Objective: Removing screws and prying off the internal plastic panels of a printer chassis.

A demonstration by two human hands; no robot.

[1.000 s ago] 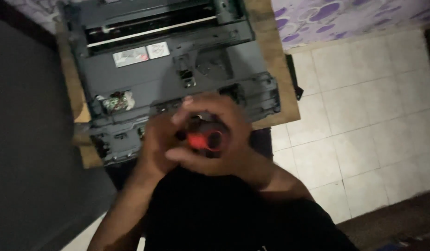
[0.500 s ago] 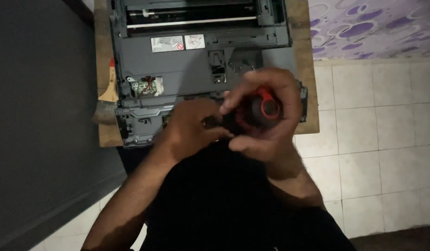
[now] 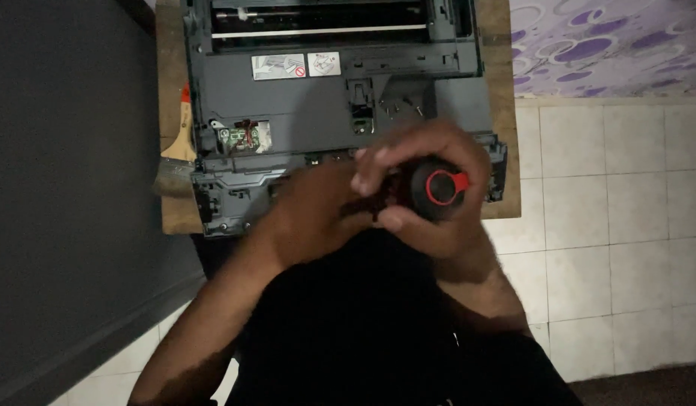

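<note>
Dim room: pale tiled floor (image 3: 626,248), purple patterned wall (image 3: 611,45), small wooden table (image 3: 167,75)

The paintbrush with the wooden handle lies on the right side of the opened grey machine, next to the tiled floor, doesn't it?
Not quite: the head view shows the paintbrush on the left side of the opened grey machine, beside the dark wall; the tiled floor is on the right.

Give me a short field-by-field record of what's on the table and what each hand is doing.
Surface: small wooden table
Main item: opened grey printer, inner parts exposed
Right hand: wrapped around a black and red screwdriver handle
Left hand: against the front of the same tool
Beside printer: paintbrush at the table's left edge
Floor: pale tiles
</note>
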